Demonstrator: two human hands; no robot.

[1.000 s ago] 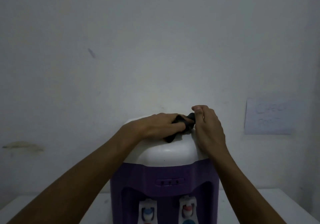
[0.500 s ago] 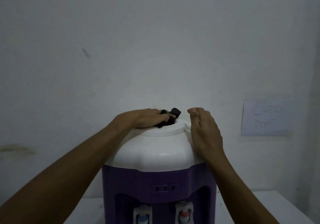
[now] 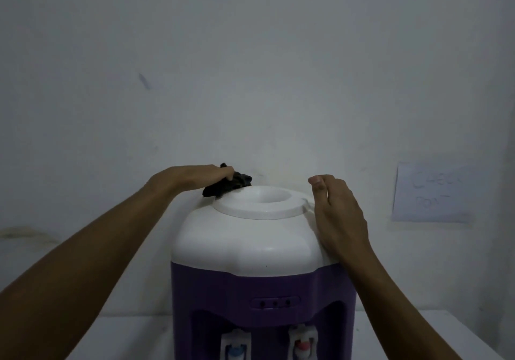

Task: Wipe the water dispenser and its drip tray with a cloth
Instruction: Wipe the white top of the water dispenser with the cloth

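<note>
A water dispenser with a white top and purple body stands in front of me on a white table. Its round bottle socket is uncovered. My left hand grips a dark cloth against the socket's back left rim. My right hand rests with straight fingers against the right side of the white top. Two taps show at the bottom edge, a blue one and a red one. The drip tray is out of view.
A white table carries the dispenser, close to a pale wall. A sheet of paper with faint writing hangs on the wall at the right. A cable runs along the wall at the left.
My left hand has slid the cloth leftward from the centre of the top to the socket's back left rim. My right hand has let go of the cloth and moved to the dispenser's right side.
</note>
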